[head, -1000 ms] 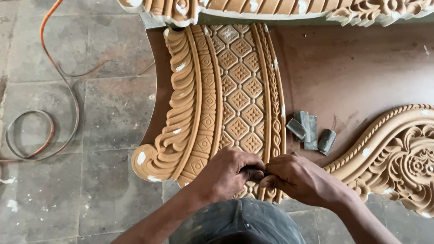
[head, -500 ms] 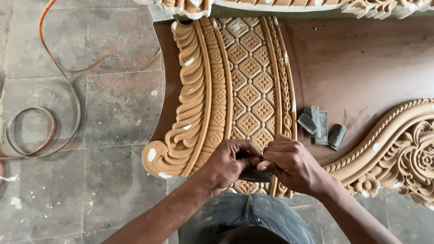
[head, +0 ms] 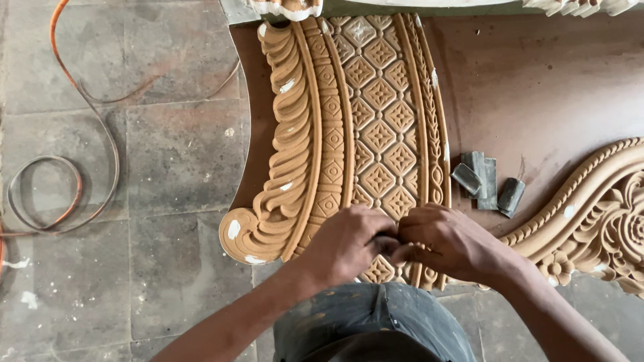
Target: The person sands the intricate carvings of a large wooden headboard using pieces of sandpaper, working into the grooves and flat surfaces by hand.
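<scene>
Panel [head: 376, 127] shifted down-frame | left hand [head: 345, 241], right hand [head: 446, 241] fists touching

Carved panel [head: 365, 127]: tan wood, diamond lattice between leaf scroll borders, lying flat, lower end under both hands, touching fingers.

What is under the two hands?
Under the left hand and right hand lies the tan carved wooden panel with diamond patterns. A small dark thing between the fingers is mostly covered, so it cannot be identified.

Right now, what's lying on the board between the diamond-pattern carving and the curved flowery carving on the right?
In the head view, small grey folded pieces, maybe sandpaper, lie on the bare brown board between them.
</scene>
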